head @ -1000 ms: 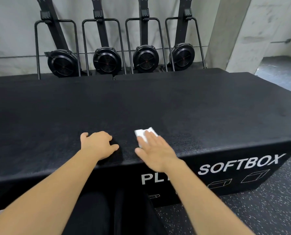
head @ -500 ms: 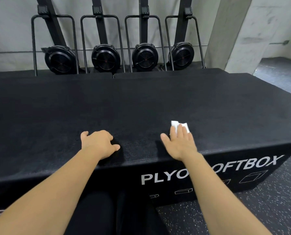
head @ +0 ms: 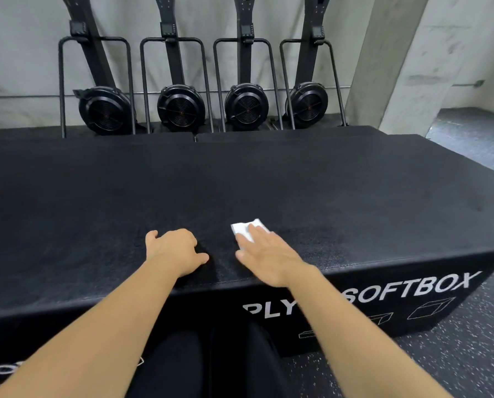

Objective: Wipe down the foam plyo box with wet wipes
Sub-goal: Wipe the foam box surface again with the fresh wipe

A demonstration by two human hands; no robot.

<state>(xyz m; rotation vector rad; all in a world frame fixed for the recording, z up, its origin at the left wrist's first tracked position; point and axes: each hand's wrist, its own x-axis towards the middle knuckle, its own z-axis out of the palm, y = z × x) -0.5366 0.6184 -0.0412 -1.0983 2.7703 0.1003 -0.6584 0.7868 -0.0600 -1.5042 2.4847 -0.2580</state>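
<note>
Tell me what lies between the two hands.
Only bare black box top, in the head view, between the left hand and the right hand, which presses the wipe.

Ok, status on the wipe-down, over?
Right hand flat, pressing wet wipe onto plyo box top. Left hand curled, holding nothing, resting near front edge. Only obstacle: that hand, close beside the wipe.

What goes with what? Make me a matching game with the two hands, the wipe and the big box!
Things:
1. left hand
2. right hand
3. wipe
4. box

Descriptions:
A. white, partly under flat fingers
B. black, with white letters on its side
C. fingers curled, resting on the box, holding nothing
D. fingers straight, pressing the wipe down

Pairs: 1-C, 2-D, 3-A, 4-B
</note>
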